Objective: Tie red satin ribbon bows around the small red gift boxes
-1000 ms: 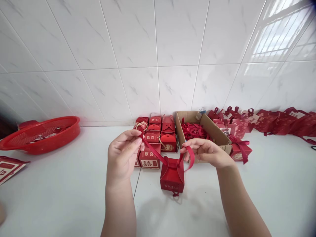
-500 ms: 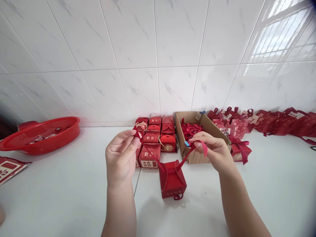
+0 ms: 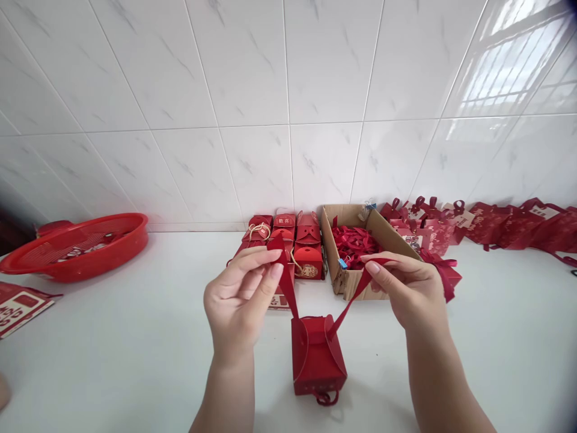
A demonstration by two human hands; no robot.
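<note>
A small red gift box [image 3: 319, 355] with curved top flaps is in front of me, between and below my hands. A red ribbon [image 3: 290, 287] passes through its top, and its two ends rise in a V. My left hand [image 3: 241, 297] pinches one end between thumb and fingers. The other end is pinched in my right hand [image 3: 408, 285]. A small looped cord [image 3: 327, 398] shows at the box's near lower edge.
Red gift boxes [image 3: 309, 252] stand against the tiled wall, partly behind my left hand. Beside them is a cardboard box [image 3: 332, 264] of red ribbons. Finished-looking red bags [image 3: 489, 225] line the right; a red plastic basket [image 3: 90, 267] stands left.
The gift box has come nearer to me, hanging from or drawn by the ribbon. My left hand has moved right, my right hand slightly right and down. Both still pinch the ribbon.
</note>
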